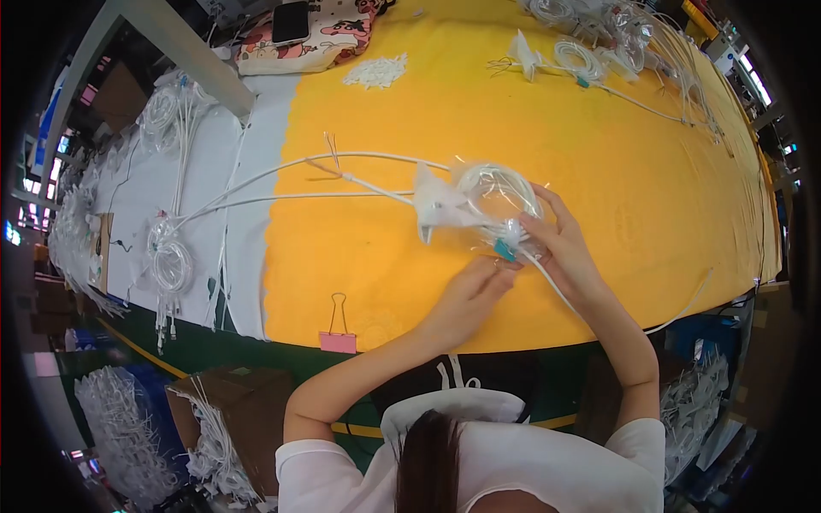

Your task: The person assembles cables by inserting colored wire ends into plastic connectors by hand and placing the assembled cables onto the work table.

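A coiled white cable (532,190) in clear plastic film lies over the yellow cloth in front of me, with a white tag (438,205) on its left side and a teal piece (505,250) at its lower edge. My right hand (564,244) grips the coil's right side between thumb and fingers. Close below the teal piece is my left hand (481,286), its fingers bent together; whatever is between the fingertips is too small to name. White cable runs from the coil leftward to another coil (171,265). Thin bare wires (329,162) stick up from one cable end.
The yellow cloth (385,265) carries a pile of small white pieces (376,72), more coiled cables (581,60) at the back right and a pink binder clip (338,341) at the front edge. A phone (291,22) rests on patterned fabric. Boxes of cables (231,427) stand below.
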A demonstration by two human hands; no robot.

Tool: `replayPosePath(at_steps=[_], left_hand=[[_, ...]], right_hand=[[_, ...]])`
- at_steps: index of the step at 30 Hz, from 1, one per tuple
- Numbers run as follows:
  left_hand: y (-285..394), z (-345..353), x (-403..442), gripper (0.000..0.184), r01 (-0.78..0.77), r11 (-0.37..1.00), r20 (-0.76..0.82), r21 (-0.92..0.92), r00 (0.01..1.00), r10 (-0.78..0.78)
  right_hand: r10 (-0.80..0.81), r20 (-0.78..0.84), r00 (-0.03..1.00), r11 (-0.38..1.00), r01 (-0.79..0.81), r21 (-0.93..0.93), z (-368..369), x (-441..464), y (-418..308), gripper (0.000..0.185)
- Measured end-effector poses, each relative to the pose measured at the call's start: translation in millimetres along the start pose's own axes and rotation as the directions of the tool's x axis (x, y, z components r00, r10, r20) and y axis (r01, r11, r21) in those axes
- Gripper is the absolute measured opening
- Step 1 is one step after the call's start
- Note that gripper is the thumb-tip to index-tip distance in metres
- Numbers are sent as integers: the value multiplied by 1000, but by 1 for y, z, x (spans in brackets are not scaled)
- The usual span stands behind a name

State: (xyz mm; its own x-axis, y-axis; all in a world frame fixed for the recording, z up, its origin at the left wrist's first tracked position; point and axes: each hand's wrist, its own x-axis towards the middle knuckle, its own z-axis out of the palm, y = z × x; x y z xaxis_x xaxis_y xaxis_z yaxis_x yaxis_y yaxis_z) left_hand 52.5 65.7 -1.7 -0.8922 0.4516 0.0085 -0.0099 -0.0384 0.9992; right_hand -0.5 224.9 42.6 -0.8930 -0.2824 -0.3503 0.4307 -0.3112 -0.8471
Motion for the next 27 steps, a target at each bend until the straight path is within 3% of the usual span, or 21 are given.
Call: replayPosePath(at_steps=[2,4,5,7,10,14,17,19,23,27], left_hand=[[4,-24,-20,27,14,936,-334,-351,932,-139],[24,-39,-26,25,-202,942,-658,-268,752,-26],[30,-43,-27,25,-196,941,-672,-276,739,-43],[38,-52,-26,27,-192,960,-782,-202,622,-40],[38,-56,-24,28,-235,925,-769,-298,633,-87],[43,-57,-25,28,-231,931,-808,-283,580,-101],[44,-57,-28,26,-232,931,-789,-282,608,-87],[43,-59,-33,26,-268,879,-701,-395,706,-100],[42,-62,-38,27,-290,820,-646,-494,753,-123],[38,-63,-37,28,-320,728,-565,-607,817,-112]], right_hand=[[-3,-58,998,1000,1,-21,-3,-7,3,52],[-8,-64,998,999,5,-44,-6,-12,5,52],[-28,-71,997,997,23,-70,-7,-13,7,52],[-64,-85,994,992,55,-110,-6,-14,14,52],[-105,-90,990,975,85,-206,-7,-20,16,54],[-159,-99,982,949,124,-290,-10,-23,21,60],[-162,-91,982,929,121,-351,-17,-23,22,62],[-175,-87,981,917,130,-378,-19,-25,22,62],[-249,-79,965,898,199,-392,-18,-24,23,61],[-234,-154,960,921,168,-352,-16,-20,25,61]])
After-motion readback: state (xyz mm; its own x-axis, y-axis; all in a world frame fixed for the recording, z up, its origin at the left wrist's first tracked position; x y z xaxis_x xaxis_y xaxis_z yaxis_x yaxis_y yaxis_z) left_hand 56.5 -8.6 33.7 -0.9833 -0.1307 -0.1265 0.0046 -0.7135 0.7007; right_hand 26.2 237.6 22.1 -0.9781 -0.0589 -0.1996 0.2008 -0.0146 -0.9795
